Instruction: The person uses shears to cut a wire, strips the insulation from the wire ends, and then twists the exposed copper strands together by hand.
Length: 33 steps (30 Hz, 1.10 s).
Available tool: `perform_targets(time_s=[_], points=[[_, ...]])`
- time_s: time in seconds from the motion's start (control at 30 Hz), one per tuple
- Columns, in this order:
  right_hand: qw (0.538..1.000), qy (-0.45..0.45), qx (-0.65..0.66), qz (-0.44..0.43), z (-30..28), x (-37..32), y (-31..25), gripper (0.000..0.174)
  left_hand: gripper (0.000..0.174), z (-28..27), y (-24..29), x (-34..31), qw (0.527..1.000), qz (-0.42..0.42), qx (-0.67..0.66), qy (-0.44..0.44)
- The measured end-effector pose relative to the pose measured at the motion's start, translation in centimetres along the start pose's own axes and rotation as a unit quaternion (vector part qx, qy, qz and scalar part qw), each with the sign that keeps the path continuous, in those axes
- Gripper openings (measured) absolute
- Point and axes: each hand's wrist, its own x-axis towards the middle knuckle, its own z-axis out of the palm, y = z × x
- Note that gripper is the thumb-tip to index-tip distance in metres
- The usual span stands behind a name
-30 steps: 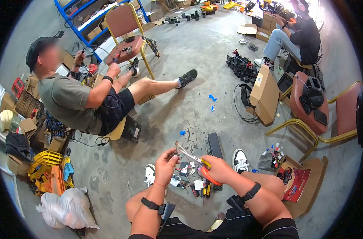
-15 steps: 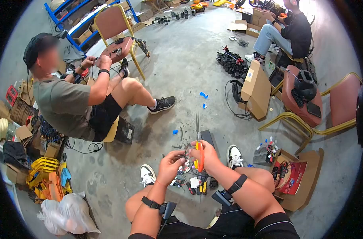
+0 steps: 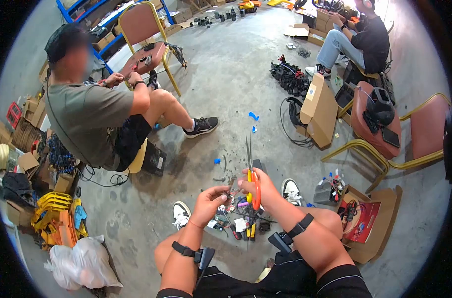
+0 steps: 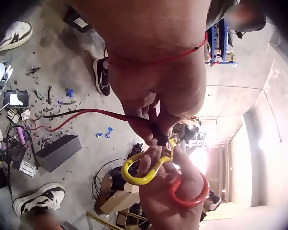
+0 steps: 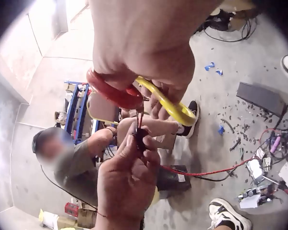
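The right hand (image 3: pixel 267 189) grips the scissors (image 3: pixel 256 191); just beside it, the left hand (image 3: pixel 207 205) pinches a small dark piece (image 5: pixel 140 139) — apparently a connector — with red and black wires (image 4: pixel 120 115) trailing from it.

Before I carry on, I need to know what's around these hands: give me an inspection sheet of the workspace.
Surface: concrete floor, littered with dark scraps and blue bits.
Job's things: scissors with orange-red and yellow handles, blades pointing forward; small dark piece.
Clutter: jumbled parts between the white-and-black shoes, black oblong box nearby.
Grippers: left hand pinches the small dark piece; right hand holds the scissors.
Cables: red wire and black wire run from the left hand.
Surroundings: seated person in grey-green shirt, another in black shirt, cardboard box, chair bearing loose items.
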Motion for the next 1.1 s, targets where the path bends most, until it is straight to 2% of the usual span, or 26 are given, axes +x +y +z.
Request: perform_targets(time_s=[0.13,0.2,0.33,0.4,0.57,0.63,0.7,0.77,0.83,0.87,0.93,0.97,1.03,1.1], points=[[0.999,-0.036,0.02,-0.007,-0.7,0.0,-0.2,0.053,0.03,0.0,-0.1,-0.3,1.0,-0.005,0.005,-0.018],[0.993,-0.104,-0.043,-0.022,-0.6,-0.2,-0.7,0.05,0.03,-0.1,0.0,-0.4,1.0,0.005,0.018,-0.022],[0.99,-0.116,-0.081,-0.024,-0.3,-0.7,-1.2,0.045,0.029,-0.5,-0.1,-0.3,0.999,0.025,0.01,-0.039],[0.987,-0.114,-0.102,-0.055,-0.2,-0.8,-1.4,0.042,0.028,-0.6,0.4,-0.5,0.999,0.009,0.0,-0.03],[0.982,-0.133,-0.112,-0.076,0.2,-1.2,-1.9,0.039,0.03,-0.9,0.4,-0.9,0.989,-0.023,-0.132,-0.067],[0.982,-0.136,-0.102,-0.081,0.3,-1.2,-1.8,0.039,0.034,-1.1,0.4,-0.8,0.972,-0.072,-0.197,-0.107],[0.977,-0.136,-0.116,-0.117,0.4,-1.1,-1.5,0.039,0.036,-0.9,0.4,-1.0,0.971,-0.08,-0.2,-0.108],[0.98,-0.124,-0.106,-0.118,0.2,-0.6,-0.9,0.039,0.038,-0.6,0.9,-1.1,0.969,-0.087,-0.202,-0.109],[0.982,-0.11,-0.094,-0.12,-0.1,-0.4,-0.7,0.039,0.041,-0.2,1.5,-1.2,0.986,-0.092,-0.115,-0.077],[0.981,-0.103,-0.107,-0.127,-0.2,-0.3,-0.7,0.039,0.041,-0.2,1.3,-1.1,0.986,-0.092,-0.115,-0.077],[0.979,-0.096,-0.121,-0.134,-0.3,-0.3,-0.8,0.038,0.036,-0.6,0.9,-0.9,0.991,-0.08,-0.028,-0.108],[0.98,-0.095,-0.118,-0.129,-0.4,-0.4,-0.8,0.038,0.036,-0.8,0.7,-0.9,0.991,-0.08,-0.028,-0.108],[0.981,-0.095,-0.116,-0.124,-0.3,-0.5,-1.2,0.038,0.029,-1.0,0.7,-0.9,0.984,-0.065,0.024,-0.161],[0.988,-0.101,-0.094,-0.071,-0.5,-0.8,-1.9,0.038,0.027,-1.0,0.6,-1.1,0.988,-0.063,0.029,-0.136]])
